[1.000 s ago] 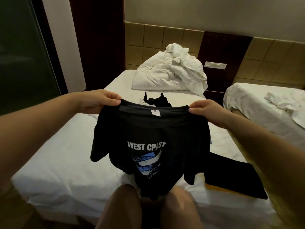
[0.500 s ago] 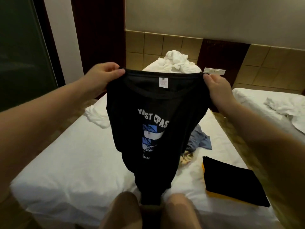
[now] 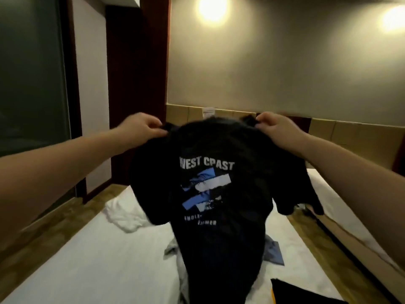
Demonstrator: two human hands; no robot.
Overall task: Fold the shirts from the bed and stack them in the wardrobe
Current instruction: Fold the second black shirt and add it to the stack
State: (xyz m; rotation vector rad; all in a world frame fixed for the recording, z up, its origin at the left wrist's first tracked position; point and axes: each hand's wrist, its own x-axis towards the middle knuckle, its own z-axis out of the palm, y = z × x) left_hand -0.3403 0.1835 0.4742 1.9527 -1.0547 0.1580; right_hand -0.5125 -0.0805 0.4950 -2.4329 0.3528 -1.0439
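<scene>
A black T-shirt (image 3: 219, 154) with white "WEST COAST" lettering and a blue print hangs in the air above the bed (image 3: 92, 260), print facing me. My left hand (image 3: 140, 130) pinches its left shoulder and my right hand (image 3: 274, 130) pinches its right shoulder, both raised at arm's length. The hem trails down to the mattress. A folded black shirt (image 3: 306, 292) lies on the bed at the lower right, with a yellow edge under it. A blue-grey garment (image 3: 274, 253) and a grey one (image 3: 173, 249) peek out from behind the hanging shirt.
A white crumpled cloth (image 3: 122, 216) lies on the bed's left side. A second bed (image 3: 341, 207) stands to the right across a narrow floor gap. A dark wooden panel and a glass partition (image 3: 30, 84) stand on the left. Two wall lamps glow above.
Both hands have lifted the black shirt higher and further out, and it billows. My view has tilted upward, so the pillow pile is hidden and the wall lamps show.
</scene>
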